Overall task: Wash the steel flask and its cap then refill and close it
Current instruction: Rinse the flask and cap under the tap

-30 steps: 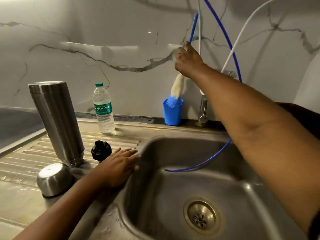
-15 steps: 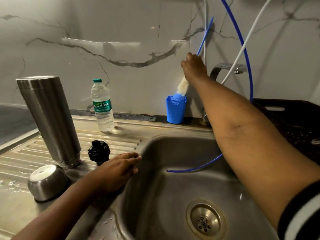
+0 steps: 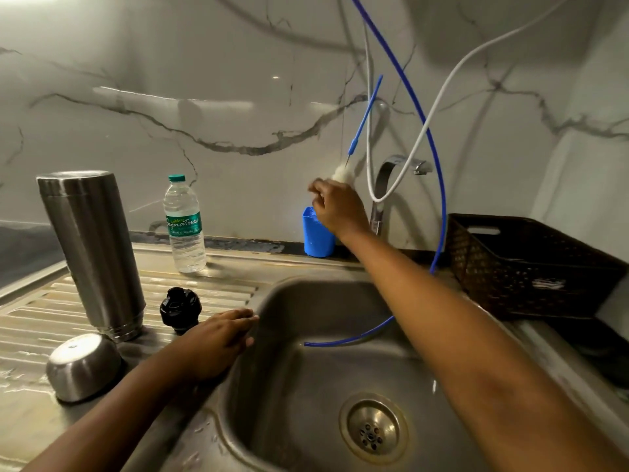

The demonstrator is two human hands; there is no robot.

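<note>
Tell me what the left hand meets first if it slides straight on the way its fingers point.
Nothing at once: the left hand points across the open sink basin. Beyond that, probably the blue tube hanging into it, though depth is unclear.

Dim greyish indoor light, pale glare streak on the marble wall (image 3: 170, 97) up-left of the fingers (image 3: 318, 190) of the right hand (image 3: 340, 209), those fingers motion-blurred, soft tube shadows above them, sink basin (image 3: 306, 403) shaded below, wide-angle bowing at edges.
</note>
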